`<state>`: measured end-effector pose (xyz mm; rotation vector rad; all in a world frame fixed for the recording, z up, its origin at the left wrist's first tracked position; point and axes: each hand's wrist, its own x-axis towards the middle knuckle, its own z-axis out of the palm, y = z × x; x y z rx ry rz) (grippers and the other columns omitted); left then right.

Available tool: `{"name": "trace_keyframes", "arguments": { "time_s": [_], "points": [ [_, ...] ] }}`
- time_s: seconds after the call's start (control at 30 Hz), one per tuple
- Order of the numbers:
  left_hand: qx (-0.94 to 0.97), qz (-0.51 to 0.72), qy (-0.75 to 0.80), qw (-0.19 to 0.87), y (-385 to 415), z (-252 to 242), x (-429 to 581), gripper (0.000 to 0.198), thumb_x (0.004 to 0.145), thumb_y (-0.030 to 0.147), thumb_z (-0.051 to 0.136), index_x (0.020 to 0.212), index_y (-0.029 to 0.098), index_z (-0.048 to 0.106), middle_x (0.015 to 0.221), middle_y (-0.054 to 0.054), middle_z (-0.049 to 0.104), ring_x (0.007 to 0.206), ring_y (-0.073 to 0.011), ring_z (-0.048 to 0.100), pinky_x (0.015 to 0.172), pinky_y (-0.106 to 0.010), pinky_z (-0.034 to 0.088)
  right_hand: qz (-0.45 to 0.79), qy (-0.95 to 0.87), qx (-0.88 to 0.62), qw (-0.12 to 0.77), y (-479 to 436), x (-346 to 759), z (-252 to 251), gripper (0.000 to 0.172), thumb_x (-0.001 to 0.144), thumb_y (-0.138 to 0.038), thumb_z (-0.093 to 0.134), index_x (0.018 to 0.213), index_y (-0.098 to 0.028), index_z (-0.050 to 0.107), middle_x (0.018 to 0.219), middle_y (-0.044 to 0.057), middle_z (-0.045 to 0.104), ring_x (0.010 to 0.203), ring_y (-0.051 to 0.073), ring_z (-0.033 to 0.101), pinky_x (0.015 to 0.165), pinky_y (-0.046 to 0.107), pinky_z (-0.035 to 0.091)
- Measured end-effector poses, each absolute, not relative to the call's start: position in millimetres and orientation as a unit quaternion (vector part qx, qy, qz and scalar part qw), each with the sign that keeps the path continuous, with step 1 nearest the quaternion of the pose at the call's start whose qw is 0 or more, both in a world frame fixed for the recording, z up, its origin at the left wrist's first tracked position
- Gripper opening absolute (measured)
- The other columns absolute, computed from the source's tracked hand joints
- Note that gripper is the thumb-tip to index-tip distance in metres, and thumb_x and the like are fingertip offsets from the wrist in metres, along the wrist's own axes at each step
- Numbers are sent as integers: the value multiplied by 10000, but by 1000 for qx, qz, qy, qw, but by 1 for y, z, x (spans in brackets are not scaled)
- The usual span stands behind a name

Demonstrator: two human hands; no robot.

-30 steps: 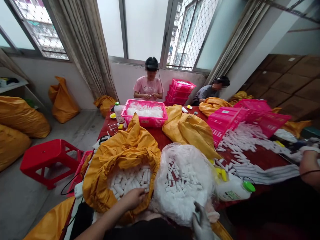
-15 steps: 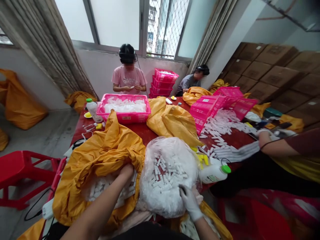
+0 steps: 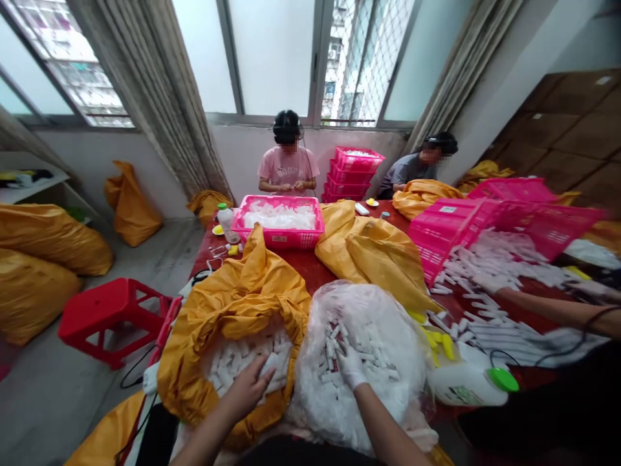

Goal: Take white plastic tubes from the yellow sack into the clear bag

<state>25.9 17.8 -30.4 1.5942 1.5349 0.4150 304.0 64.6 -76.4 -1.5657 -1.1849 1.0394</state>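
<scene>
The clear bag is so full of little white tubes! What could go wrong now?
The clear bag is soft and heaped, so with the gloved right hand digging in, some tubes might spill out. The bare left hand is touching white tubes in the yellow bag, and it might leave smudges on them. The bottle lies right beside the clear bag and could get knocked.

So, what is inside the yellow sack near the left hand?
The yellow sack holds white tubes under the left hand; anything deeper is covered and cannot be seen.
</scene>
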Motion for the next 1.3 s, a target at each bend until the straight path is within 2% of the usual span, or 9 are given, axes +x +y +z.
{"name": "trace_keyframes", "arguments": {
  "time_s": [0.2,0.37,0.5,0.63,0.87,0.97,1.07,1.17,1.3],
  "points": [
    [658,218,554,460,-8,20,30,432,852,457,479,1173,192,596,1203,-89,648,1111,-249,572,984,-315,422,669,-434,-466,384,33,261,3,423,807,-493,556,1056,-154,589,549,-56,488,472,98,473,501,234,395],
    [715,204,471,475,-4,39,29,339,889,411,448,1069,204,647,1064,-49,698,970,-216,619,867,-268,466,611,-631,-430,209,32,230,65,178,816,-297,553,906,-177,649,659,-24,551,510,78,468,496,211,393],
    [697,226,461,500,-6,40,33,374,911,432,372,990,173,629,930,-56,694,859,-199,611,784,-271,480,505,-694,-375,349,28,211,61,186,785,-234,574,942,-208,670,979,52,603,791,140,562,726,279,486],
    [670,283,485,486,-11,40,40,375,914,440,350,997,158,584,947,-69,658,861,-191,583,797,-284,460,505,-520,-464,509,17,194,39,347,744,-311,635,1078,-219,605,1071,76,582,655,108,526,535,235,459],
    [632,281,463,555,-18,24,50,397,916,476,325,900,162,567,792,-33,628,731,-158,570,710,-262,466,634,-381,-484,467,0,192,40,364,700,-399,685,980,-177,615,577,-55,526,398,48,373,399,198,320],
    [692,237,479,485,-18,25,51,328,899,421,390,948,159,582,908,-86,655,831,-200,591,788,-303,463,589,-372,-525,488,-5,193,44,350,664,-399,721,898,-155,629,660,-9,607,488,83,491,464,218,410],
    [738,185,508,403,-16,28,54,321,892,386,383,929,146,592,887,-129,661,832,-242,603,795,-348,465,526,-393,-552,513,-9,187,44,334,694,-418,681,901,-156,666,874,64,693,763,170,632,722,300,520],
    [729,190,498,430,-15,27,62,271,873,301,395,955,144,601,942,-130,679,888,-229,614,829,-321,468,493,-444,-555,501,-19,181,31,335,733,-420,624,946,-171,696,1001,89,705,966,219,638,947,380,462],
    [732,134,434,507,-21,10,66,248,838,296,494,1009,170,622,1000,-74,695,896,-180,629,812,-242,478,476,-416,-597,493,-43,202,-14,334,678,-416,668,909,-175,682,917,92,708,874,233,654,838,384,507]
  ]
}}
